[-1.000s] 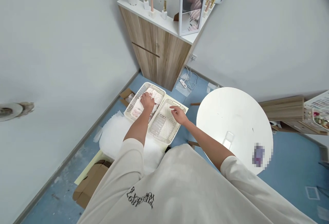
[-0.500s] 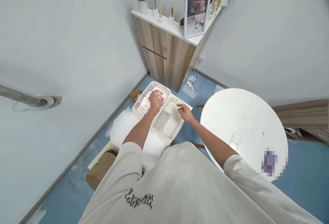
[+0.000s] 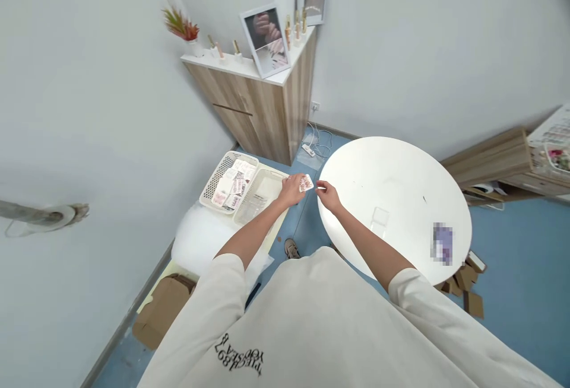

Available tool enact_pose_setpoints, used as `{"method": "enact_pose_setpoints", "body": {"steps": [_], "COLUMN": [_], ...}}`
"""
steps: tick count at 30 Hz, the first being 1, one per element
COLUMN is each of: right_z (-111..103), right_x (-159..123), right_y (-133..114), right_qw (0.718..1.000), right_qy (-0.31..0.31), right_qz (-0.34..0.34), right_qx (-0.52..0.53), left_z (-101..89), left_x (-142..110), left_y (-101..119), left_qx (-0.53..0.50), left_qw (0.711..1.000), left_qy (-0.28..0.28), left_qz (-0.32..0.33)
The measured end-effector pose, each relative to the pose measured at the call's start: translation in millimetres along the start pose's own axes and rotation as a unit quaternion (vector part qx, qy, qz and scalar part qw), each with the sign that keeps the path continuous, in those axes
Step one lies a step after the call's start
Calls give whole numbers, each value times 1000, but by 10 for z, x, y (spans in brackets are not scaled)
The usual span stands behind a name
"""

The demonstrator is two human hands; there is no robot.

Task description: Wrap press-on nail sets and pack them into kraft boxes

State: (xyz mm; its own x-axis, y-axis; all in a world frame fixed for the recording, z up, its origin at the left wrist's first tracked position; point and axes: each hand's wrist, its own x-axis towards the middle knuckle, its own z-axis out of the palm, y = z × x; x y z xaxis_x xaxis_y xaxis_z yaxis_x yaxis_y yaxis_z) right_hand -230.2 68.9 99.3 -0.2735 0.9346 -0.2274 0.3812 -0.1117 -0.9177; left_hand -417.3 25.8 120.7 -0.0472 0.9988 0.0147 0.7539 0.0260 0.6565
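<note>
My left hand [image 3: 293, 190] grips a small white card with a reddish-brown print [image 3: 306, 183], held out over the gap between the baskets and the round table. Just to the right of the card, my right hand [image 3: 328, 196] hovers by the table's left rim, its fingers loosely bent and apart, with nothing visible in them. More printed cards and packets [image 3: 234, 183] fill the left white basket [image 3: 217, 175]. Beside it, the right basket [image 3: 275, 172] has clear plastic trays [image 3: 253, 205] inside.
On the white round table [image 3: 401, 168] lie a clear plastic tray [image 3: 379, 219] and a blurred purple item [image 3: 442, 244]. A wooden cabinet [image 3: 253, 115] fills the corner. White bubble wrap [image 3: 200, 239] and a cardboard box [image 3: 164, 311] are at the left. A cable [image 3: 318, 145] runs on the floor.
My left hand has come out of the left basket and moved right with a card in it. My right hand has left the space above the right basket for the table's edge. The view has turned right.
</note>
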Motion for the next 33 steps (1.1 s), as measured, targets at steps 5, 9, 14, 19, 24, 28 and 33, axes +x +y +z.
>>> {"method": "enact_pose_setpoints", "body": {"steps": [5,9,14,19,24,28,33], "right_z": [-916,-1559,-2175,-2566,-2707,-2731,-2737], "right_x": [-273,-537,-839,-1063,-1227,-1321,-1414], "right_y": [497,873,1280,1535,1681,1832,2025], "right_qw": [997,991,981,968,961,955,942], "right_qy": [53,56,89,102,93,103,124], "right_qz": [58,122,159,202,226,261,305], "right_qx": [21,16,66,110,129,99,59], "left_z": [824,1380,1912,2341,2710,2923,3067], "left_x": [-73,-127,-170,-220,-233,-173,-144], "left_y": [813,1373,1826,1989,2019,2062,2074], "left_qx": [3,21,25,-2,-77,-140,-169], "left_qw": [988,968,961,977,970,958,948], "left_qy": [-129,-207,-232,-204,-216,-192,-184], "left_qz": [81,139,148,67,-76,-161,-196]}}
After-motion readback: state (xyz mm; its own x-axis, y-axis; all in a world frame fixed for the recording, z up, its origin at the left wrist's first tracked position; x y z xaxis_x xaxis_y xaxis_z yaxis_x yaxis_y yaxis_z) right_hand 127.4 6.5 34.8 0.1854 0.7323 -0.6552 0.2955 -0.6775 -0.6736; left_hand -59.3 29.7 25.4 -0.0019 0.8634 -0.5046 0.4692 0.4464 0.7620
